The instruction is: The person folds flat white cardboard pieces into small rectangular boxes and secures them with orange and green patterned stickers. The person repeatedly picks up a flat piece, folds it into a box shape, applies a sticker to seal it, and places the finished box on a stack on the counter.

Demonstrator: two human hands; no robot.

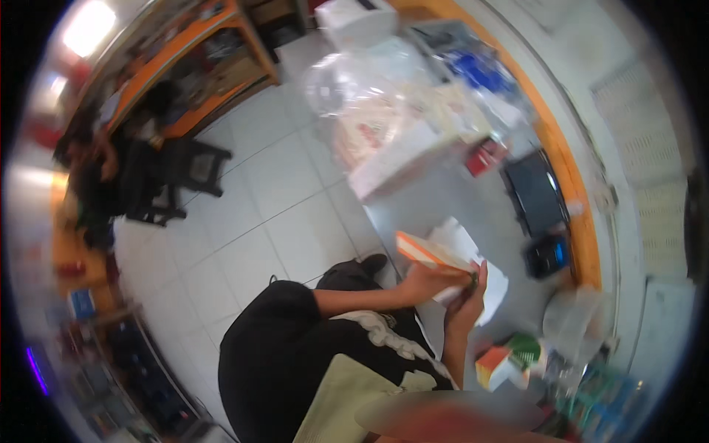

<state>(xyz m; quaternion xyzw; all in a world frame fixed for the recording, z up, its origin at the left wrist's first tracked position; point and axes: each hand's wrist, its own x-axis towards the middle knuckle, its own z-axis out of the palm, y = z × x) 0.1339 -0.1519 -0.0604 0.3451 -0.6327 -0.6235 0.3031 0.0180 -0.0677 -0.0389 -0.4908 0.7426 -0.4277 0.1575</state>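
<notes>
Both my hands are over the grey table (425,199). My left hand (432,284) is closed on a flat orange-and-white paper or card piece (428,249), which tilts up and away from me. My right hand (467,301) meets the left at the piece's near end, fingers bent in. A small dark green bit shows between the hands, too small to name. Beneath them lie white paper sheets (491,292), partly covered by the hands. The fingers' exact hold is blurred.
Plastic-wrapped stacks (384,118) and a white box (358,22) fill the table's far end. A red pack (486,155), a black tray-like object (535,192) and a dark device (548,256) line the right. An orange-white-green carton (498,367) sits nearer. Another person sits far left beside black stools (196,166).
</notes>
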